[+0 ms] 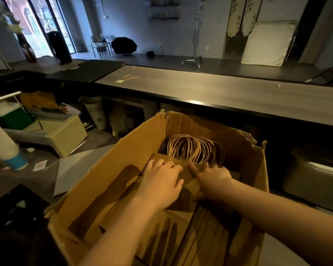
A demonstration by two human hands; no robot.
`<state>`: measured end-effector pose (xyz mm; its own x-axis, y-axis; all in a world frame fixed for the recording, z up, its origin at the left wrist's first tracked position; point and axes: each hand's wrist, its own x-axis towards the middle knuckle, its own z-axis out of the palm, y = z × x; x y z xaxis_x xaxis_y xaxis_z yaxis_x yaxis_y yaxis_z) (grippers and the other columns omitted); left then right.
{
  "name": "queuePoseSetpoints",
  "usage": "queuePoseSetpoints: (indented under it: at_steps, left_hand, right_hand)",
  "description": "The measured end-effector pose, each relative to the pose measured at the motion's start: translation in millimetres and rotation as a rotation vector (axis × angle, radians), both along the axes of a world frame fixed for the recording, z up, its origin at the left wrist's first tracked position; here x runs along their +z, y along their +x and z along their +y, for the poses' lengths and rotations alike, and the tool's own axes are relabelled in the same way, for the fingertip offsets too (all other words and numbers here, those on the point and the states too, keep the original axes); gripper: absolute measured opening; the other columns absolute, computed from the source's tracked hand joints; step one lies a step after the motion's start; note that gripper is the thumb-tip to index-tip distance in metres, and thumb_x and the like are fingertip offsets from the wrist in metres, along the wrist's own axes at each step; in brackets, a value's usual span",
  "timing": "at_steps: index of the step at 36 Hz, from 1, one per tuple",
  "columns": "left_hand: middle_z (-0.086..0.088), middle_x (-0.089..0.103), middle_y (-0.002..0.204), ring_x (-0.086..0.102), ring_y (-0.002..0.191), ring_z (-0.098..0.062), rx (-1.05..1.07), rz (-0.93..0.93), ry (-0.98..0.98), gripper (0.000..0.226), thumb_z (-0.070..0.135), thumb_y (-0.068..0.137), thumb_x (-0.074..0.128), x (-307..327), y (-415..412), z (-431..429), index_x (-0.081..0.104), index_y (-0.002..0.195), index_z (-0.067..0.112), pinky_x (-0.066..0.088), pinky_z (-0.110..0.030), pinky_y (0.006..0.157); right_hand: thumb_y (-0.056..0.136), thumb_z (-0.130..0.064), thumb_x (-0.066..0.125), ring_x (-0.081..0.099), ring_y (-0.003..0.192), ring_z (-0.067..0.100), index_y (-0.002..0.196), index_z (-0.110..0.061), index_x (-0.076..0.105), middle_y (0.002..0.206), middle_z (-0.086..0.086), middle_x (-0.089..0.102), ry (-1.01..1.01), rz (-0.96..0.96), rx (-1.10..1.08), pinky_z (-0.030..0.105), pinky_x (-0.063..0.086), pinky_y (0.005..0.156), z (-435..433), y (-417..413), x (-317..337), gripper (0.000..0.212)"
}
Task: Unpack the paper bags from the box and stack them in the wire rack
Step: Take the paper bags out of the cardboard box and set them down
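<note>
A big open cardboard box (123, 160) fills the lower middle of the head view. Inside it lies a stack of flat brown paper bags (188, 175), their twisted paper handles (190, 148) bunched toward the far wall. Both my hands are down inside the box on that stack. My left hand (161, 181) lies over the top bag with its fingers bent onto the paper. My right hand (212, 177) grips the stack at its right side, thumb across the top and fingers tucked under the edge. No wire rack shows in this view.
A long dark counter (219, 89) runs behind the box, with a few scattered sticks on it. To the left, the floor holds clutter: a cream box (65, 131), a white paper-cup sleeve (96, 112), a roll with a blue end (6, 146). A metal bin (315, 179) stands at right.
</note>
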<state>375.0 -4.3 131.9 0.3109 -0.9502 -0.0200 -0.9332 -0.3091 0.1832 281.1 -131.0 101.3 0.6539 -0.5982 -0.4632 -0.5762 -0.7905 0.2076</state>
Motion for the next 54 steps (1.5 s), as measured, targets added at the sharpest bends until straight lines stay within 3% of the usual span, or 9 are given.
queuePoseSetpoints:
  at_steps: [13,23,30,35,43,47,49,51,54]
  left_hand:
    - [0.007,0.049,0.136,0.036,0.130,-0.016,0.006,0.005,0.043,0.040,0.039,0.097,0.041,-4.6,-1.6,-18.5,0.047,0.134,0.026,0.019,-0.040,0.113]
    - [0.006,0.037,0.145,0.038,0.130,-0.016,0.133,0.095,-0.019,0.056,0.040,0.095,0.048,-10.5,8.6,-11.6,0.028,0.146,0.026,0.032,-0.036,0.108]
    - [0.009,-0.012,0.158,0.004,0.146,-0.024,0.225,0.408,0.099,0.098,0.067,0.080,0.052,-14.9,1.3,-2.6,-0.011,0.148,0.036,0.022,-0.052,0.115]
    - [-0.001,-0.020,0.156,-0.003,0.146,-0.020,0.167,0.293,0.179,0.115,0.075,0.074,0.050,-16.0,-26.5,-6.4,-0.026,0.145,0.025,0.010,-0.043,0.117]
    - [-0.008,-0.010,0.158,0.004,0.146,-0.019,0.183,0.178,0.077,0.083,0.047,0.097,0.036,-17.0,-47.9,-12.3,-0.023,0.146,0.014,0.013,-0.036,0.118]
    - [-0.007,0.019,0.157,0.026,0.142,-0.017,0.178,0.073,0.018,0.066,0.040,0.100,0.027,-15.9,-48.6,-9.9,-0.012,0.149,0.017,0.025,-0.035,0.115]
    - [-0.003,0.055,0.131,0.056,0.113,-0.013,0.197,0.046,-0.081,0.060,0.037,0.101,0.029,-14.2,-48.2,-9.7,-0.002,0.150,0.020,0.047,-0.030,0.095]
    - [0.003,0.064,0.091,0.062,0.077,-0.008,0.255,0.048,-0.158,0.055,0.033,0.101,0.031,-11.0,-48.9,-10.2,0.008,0.150,0.023,0.053,-0.024,0.068]
    - [0.002,0.068,0.097,0.066,0.086,-0.010,0.351,0.076,-0.215,0.047,0.030,0.101,0.034,-6.5,-43.0,-13.9,0.027,0.147,0.022,0.055,-0.030,0.078]
  right_hand:
    - [0.085,-0.040,0.066,0.049,0.122,0.032,0.150,-0.022,-0.005,0.146,0.016,0.029,-0.016,-0.350,0.074,0.039,0.049,0.089,-2.6,-16.8,0.0,0.098]
    - [0.093,-0.023,0.056,0.063,0.100,0.020,0.147,-0.026,0.008,0.137,0.006,0.044,0.047,-0.751,0.298,0.029,0.056,0.075,3.4,-17.1,14.6,0.072]
    - [0.098,-0.020,0.047,0.061,0.106,0.021,0.143,-0.020,0.025,0.142,0.003,0.043,0.137,-1.094,0.233,0.033,0.055,0.081,0.9,-19.4,27.8,0.050]
    - [0.095,-0.014,0.052,0.064,0.087,0.019,0.134,-0.008,0.040,0.115,0.010,0.061,0.148,-1.307,0.219,0.020,0.049,0.065,3.6,-23.9,29.0,0.041]
    - [0.093,-0.012,0.057,0.045,0.055,-0.011,0.123,-0.010,0.047,0.091,-0.011,0.053,0.116,-1.406,0.186,0.004,0.038,0.045,2.0,-24.3,26.6,0.032]
    - [0.092,-0.019,0.058,0.052,0.063,-0.007,0.125,-0.012,0.046,0.090,-0.017,0.046,0.183,-1.413,0.191,0.005,0.045,0.058,-0.6,-25.9,25.1,0.037]
    - [0.091,-0.024,0.058,0.051,0.068,-0.007,0.129,-0.015,0.044,0.095,-0.015,0.046,0.195,-1.383,0.207,0.006,0.046,0.059,-0.6,-25.9,25.3,0.041]
    - [0.092,-0.028,0.057,0.055,0.072,-0.001,0.132,-0.017,0.041,0.099,-0.015,0.046,0.239,-1.357,0.216,0.009,0.048,0.063,0.4,-26.6,26.7,0.044]
    - [0.092,-0.035,0.055,0.061,0.079,0.006,0.135,-0.019,0.036,0.107,-0.009,0.055,0.253,-1.287,0.256,0.019,0.054,0.068,2.6,-27.9,28.2,0.049]
